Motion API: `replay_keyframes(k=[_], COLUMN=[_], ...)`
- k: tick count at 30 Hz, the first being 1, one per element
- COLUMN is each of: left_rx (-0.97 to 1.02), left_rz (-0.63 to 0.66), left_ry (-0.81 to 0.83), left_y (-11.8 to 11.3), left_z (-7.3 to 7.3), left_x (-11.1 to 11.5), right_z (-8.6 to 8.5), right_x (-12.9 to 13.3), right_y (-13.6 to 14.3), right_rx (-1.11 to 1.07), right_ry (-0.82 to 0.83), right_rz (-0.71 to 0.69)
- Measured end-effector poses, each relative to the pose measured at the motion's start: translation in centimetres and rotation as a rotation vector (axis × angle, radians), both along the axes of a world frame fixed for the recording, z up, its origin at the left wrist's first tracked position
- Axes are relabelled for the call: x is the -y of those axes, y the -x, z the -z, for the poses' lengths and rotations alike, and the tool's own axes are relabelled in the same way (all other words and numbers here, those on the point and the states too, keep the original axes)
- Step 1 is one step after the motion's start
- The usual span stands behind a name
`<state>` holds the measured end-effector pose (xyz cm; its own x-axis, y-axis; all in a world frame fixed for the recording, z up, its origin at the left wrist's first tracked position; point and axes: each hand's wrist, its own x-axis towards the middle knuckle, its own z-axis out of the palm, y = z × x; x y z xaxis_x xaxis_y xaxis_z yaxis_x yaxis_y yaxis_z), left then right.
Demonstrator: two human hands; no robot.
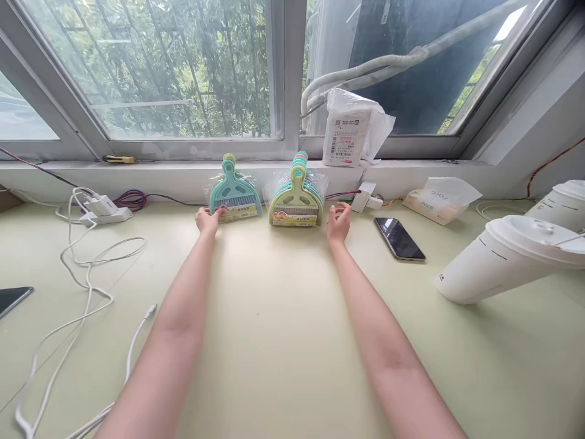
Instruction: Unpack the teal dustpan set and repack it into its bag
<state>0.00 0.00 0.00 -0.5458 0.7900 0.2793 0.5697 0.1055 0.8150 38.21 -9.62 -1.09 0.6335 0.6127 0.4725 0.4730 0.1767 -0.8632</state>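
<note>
A teal dustpan-and-brush set [234, 190] in clear wrapping stands against the low wall below the window, with a yellow-green one partly showing behind it. My left hand [208, 221] grips its lower left edge. To the right stands a stack of wrapped dustpan sets [296, 198], a yellow-green one in front and teal and pink ones behind. My right hand [339, 223] is just right of this stack, fingers curled and apart, with nothing visible in them.
A phone [400, 239], a tissue pack [441, 200] and white lidded cups [503, 262] are on the right. White cables [89, 268] and a power strip [106, 214] lie left. A wrapped package [346, 137] rests on the sill; a yellow-handled tool [119, 160] lies farther left.
</note>
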Motion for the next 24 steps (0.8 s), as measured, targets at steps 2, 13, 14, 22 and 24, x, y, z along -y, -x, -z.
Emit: replay_keyframes(k=[2,13,14,22,24], left_rx=[0.021,0.204,0.234,0.338,0.248], left_rz=[0.106,-0.178,-0.177,-0.004,0.157], left_ry=[0.023,-0.05,-0.067,-0.063,-0.069], left_y=[0.2,3.6,3.0,-3.7,-4.3], left_z=[-0.1,0.7,0.8,1.2,1.4], left_x=[1.1,15.6,17.1,24.1,24.5], right_z=[0.1,0.0,-0.1,-1.2,-1.5], right_x=[-0.1,3.2,4.2,14.2,16.6], right_y=[-0.2,-0.5,-0.2,4.9,6.7], right_rx=[-0.012,-0.136,-0.143,0.498,0.642], right_ry=[0.0,0.031,0.032,-0.046,-0.012], right_rz=[0.003,0.109,0.138,-0.226,-0.335])
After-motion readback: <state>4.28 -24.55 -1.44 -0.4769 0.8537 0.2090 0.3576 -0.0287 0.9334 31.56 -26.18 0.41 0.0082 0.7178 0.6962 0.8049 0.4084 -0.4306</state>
